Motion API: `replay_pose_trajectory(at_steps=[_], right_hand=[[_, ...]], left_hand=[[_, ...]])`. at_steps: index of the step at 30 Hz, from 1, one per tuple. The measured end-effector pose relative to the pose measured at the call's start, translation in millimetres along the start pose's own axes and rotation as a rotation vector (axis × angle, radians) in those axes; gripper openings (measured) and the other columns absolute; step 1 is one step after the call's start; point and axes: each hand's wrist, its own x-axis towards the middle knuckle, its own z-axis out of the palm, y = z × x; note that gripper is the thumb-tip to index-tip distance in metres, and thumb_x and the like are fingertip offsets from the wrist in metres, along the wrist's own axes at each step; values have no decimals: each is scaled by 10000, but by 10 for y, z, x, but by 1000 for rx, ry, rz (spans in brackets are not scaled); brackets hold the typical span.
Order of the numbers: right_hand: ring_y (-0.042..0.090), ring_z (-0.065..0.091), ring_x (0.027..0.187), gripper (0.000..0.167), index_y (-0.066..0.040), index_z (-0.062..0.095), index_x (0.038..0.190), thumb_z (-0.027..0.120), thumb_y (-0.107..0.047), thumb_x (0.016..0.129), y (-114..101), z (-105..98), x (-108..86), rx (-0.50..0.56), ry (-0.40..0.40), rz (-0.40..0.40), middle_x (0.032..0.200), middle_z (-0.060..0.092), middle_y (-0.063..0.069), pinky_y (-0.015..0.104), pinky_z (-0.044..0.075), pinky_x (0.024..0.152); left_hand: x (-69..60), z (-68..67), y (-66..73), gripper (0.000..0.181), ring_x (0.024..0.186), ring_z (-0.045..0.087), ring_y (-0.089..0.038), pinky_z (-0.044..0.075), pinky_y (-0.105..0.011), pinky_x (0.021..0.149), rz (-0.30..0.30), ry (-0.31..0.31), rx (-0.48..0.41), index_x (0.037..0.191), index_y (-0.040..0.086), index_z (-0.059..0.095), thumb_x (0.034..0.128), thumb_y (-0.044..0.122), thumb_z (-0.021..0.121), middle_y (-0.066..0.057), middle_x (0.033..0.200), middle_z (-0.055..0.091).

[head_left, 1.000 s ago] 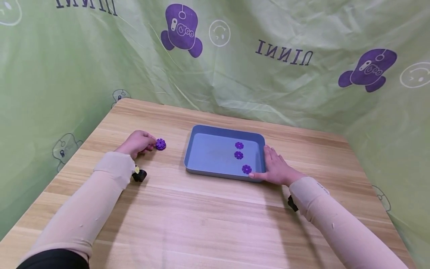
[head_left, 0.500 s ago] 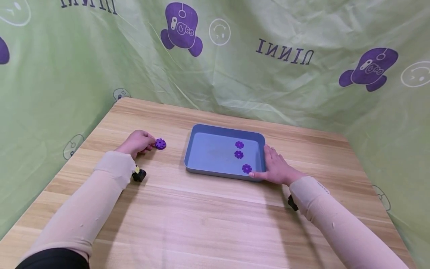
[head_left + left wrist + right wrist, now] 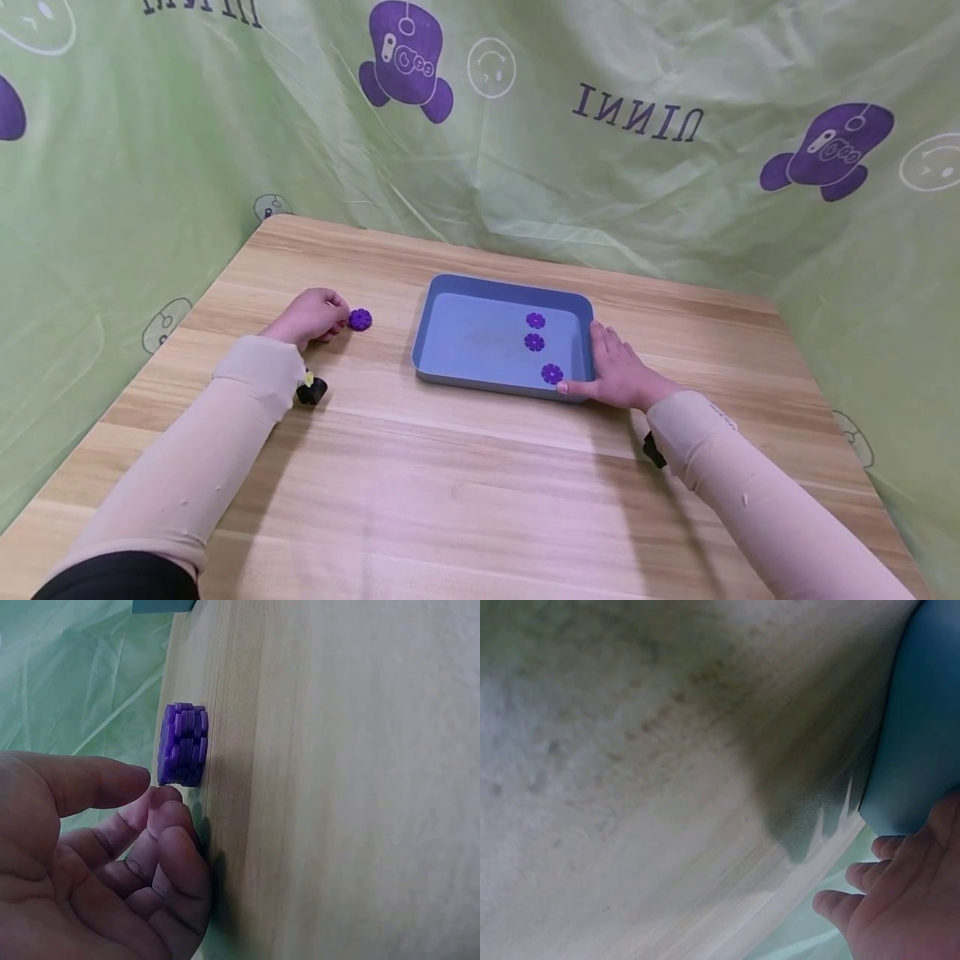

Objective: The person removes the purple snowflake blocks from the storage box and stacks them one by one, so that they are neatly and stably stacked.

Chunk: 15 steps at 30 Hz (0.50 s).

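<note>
A short stack of purple notched discs (image 3: 361, 319) stands on the table at the left. My left hand (image 3: 315, 315) is just beside it. In the left wrist view, its thumb and loosely bent fingers (image 3: 120, 787) end next to the stack of discs (image 3: 184, 746), with nothing visible between them; whether they touch it I cannot tell. My right hand (image 3: 621, 372) rests against the right end of the blue tray (image 3: 465, 333), fingers along the outer wall and thumb at the front rim. Three single purple discs (image 3: 535, 342) lie inside the tray near that end.
The wooden table (image 3: 450, 475) runs back to a green printed curtain (image 3: 525, 183), which hangs behind and at both sides. Small black wrist cameras (image 3: 311, 390) sit under both forearms.
The stack's top disc, seen offset before, now looks lined up with those below. My left hand has barely moved. The right hand and the tray hold still; the head view has tilted slightly.
</note>
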Motion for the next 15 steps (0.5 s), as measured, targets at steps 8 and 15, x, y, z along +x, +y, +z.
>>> replay_pose_trajectory(at_steps=[8, 15], right_hand=[[548, 14, 1505, 1278, 163, -29, 1557, 678, -668, 890, 1, -2, -16, 4, -3, -3, 1632, -10, 383, 633, 66, 1209], [552, 20, 1503, 1269, 165, -22, 1556, 678, -661, 893, 27, 18, -13, -1, 7, -11, 1630, 0, 387, 634, 70, 1208]], left_hand=[[-46, 11, 11, 135, 703, 526, -141, 477, -230, 558, 25, -4, 11, 1076, -91, 554, 1024, 28, 516, -66, 813, 557], [-56, 30, 2, 175, 712, 530, -143, 474, -234, 560, 26, 3, 10, 1138, -94, 530, 1029, 40, 501, -72, 822, 558]])
